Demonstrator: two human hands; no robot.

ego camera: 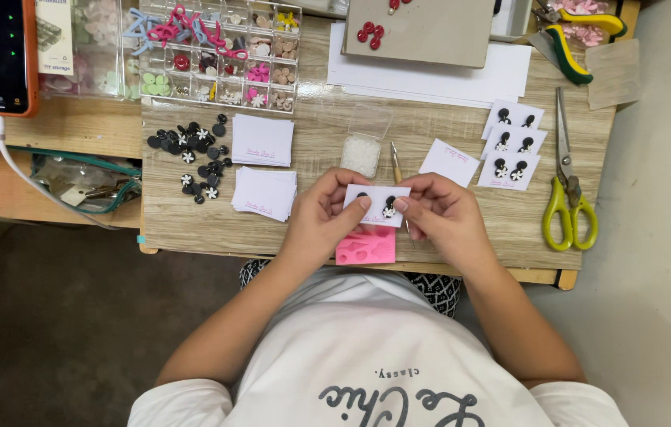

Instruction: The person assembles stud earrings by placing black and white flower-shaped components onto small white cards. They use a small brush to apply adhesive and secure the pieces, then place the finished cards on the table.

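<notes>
White card point(376, 204), small and rectangular, is pinched at mid-frame between both hands, with black earrings seen fixed to it. The left hand point(321, 212) is closed on the card's left edge, thumb on top; the right hand point(442, 209) is clamped on its right edge. Just below the card, a pink mould point(365, 248) is seen lying on the wooden table point(470, 229). To the left, stacks of blank cards point(264, 192) are set beside a scatter of black earring pieces point(193, 158). At right, finished carded earrings point(513, 144) are laid near yellow-green scissors point(567, 194). A clear compartment box point(221, 55) is placed at upper left.
</notes>
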